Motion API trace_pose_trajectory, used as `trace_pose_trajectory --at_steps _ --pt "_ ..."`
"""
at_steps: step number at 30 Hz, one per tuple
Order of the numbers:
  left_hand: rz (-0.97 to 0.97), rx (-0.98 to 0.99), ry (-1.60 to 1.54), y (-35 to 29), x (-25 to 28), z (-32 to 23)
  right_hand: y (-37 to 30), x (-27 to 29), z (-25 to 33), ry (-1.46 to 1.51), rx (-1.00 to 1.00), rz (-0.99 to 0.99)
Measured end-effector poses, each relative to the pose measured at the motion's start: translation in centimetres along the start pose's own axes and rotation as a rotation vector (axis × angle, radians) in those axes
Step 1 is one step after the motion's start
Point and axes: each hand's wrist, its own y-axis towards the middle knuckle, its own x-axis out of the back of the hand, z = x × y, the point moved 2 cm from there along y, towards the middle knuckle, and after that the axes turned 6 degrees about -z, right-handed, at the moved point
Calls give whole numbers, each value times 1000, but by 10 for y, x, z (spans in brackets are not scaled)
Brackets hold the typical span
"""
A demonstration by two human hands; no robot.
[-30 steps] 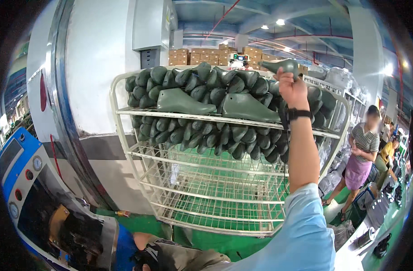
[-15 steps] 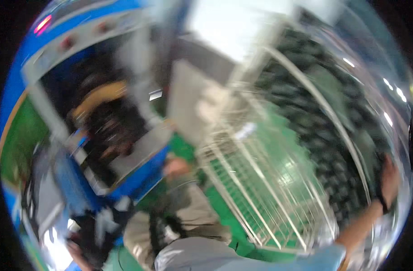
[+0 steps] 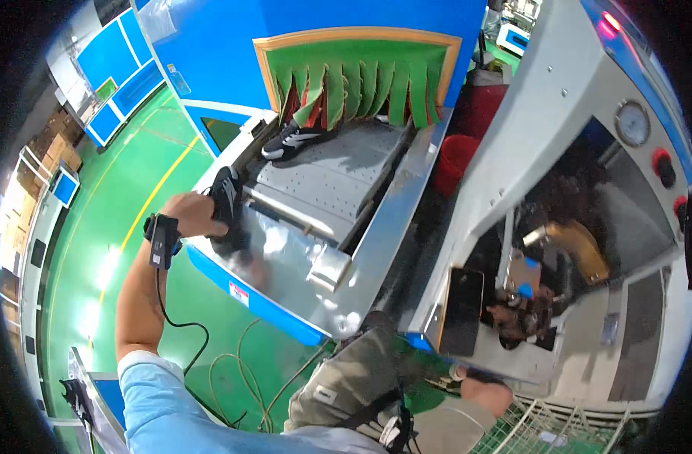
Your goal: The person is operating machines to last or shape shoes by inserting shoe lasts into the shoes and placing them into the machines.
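My left hand [image 3: 189, 215] reaches forward to the near left corner of a conveyor, closed on a black sneaker with white marks [image 3: 224, 189]. The sneaker is at the metal end plate [image 3: 285, 253], its lower part dark against the plate's reflection. A second black-and-white sneaker [image 3: 293, 141] lies farther in on the perforated grey conveyor bed [image 3: 316, 174], just before the green strip curtain [image 3: 361, 72] of a blue machine. My right hand is out of view.
To the right stands a grey machine with a pressure gauge [image 3: 632, 121], red knobs [image 3: 662, 166] and a phone [image 3: 462, 312] at its edge. A red bin [image 3: 458, 163] sits between the machines. A wire rack [image 3: 550, 431] is at lower right; cables [image 3: 244, 371] lie on the green floor.
My view has swung left: the grey machine moved from left to right, the wire rack almost out of view. My left hand has come forward from low left to the conveyor. My right hand left the view.
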Motion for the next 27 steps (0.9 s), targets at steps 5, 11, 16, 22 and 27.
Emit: trace_pose_trajectory --at_steps 5,11,16,22,27 --pt "-414 -170 -341 158 36 -40 34 -87 46 264 -250 234" --pt "-891 -9 -1004 307 -68 -104 30 -134 72 168 274 231" --pt "-833 -136 -757 278 -40 -130 16 -158 64 280 24 274" --pt "-416 -234 -1517 37 14 -183 31 -223 131 583 305 383" --pt "234 -301 -1993 -116 -48 -241 26 -221 263 1291 653 -102"
